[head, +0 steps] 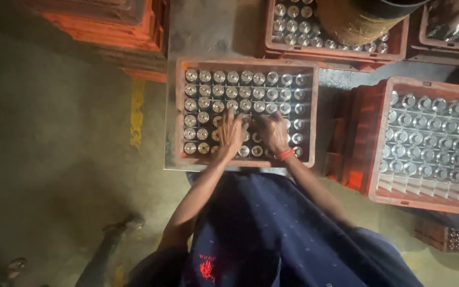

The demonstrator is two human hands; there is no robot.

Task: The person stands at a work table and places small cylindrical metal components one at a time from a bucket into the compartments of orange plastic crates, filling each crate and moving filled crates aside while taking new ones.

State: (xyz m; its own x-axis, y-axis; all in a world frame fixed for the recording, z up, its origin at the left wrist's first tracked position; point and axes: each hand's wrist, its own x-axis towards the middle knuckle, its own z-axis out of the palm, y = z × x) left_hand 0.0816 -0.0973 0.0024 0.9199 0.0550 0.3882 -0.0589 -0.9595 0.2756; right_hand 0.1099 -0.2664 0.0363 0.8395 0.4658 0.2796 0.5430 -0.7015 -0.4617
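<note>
Shiny round metal parts [219, 91] fill an orange crate [179, 114] – both hands' fingers [233, 127] spread wide

Two hands in the middle crate [179, 114], left hand [230, 134] and right hand [273, 133], side by side on the metal parts [224, 91]. Red crates of those parts: five in sight, plus a stack of empties [107, 24] top left. The parts run in rows, too many and too blurred to count exactly
</note>
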